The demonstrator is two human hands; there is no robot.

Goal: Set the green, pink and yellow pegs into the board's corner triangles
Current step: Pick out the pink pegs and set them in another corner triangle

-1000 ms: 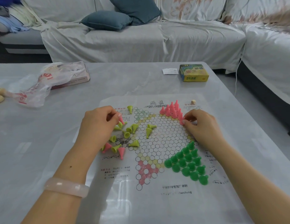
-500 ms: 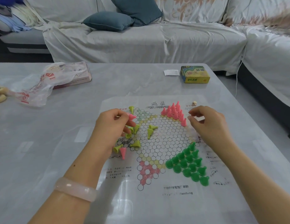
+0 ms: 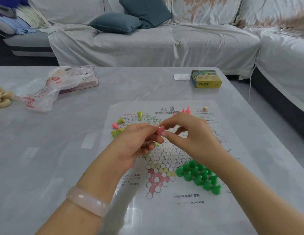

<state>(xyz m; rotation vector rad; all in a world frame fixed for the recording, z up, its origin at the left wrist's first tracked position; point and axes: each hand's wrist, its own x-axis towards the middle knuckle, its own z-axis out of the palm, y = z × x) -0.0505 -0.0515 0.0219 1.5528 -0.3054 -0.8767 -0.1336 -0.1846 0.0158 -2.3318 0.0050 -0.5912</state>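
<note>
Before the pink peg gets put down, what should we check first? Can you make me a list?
1. Pink peg is pinched between the fingertips of the left hand and the right hand: ok.
2. Which hand will carry it on: cannot tell.
3. Free spot left in the pink triangle: cannot tell, the right hand covers most of it.
4. Green pegs stand together in their corner: ok.
5. Yellow pegs set in their triangle: not ok, they lie loose beside the board.
6. Another loose pink peg still waits at the left: not ok.
</note>
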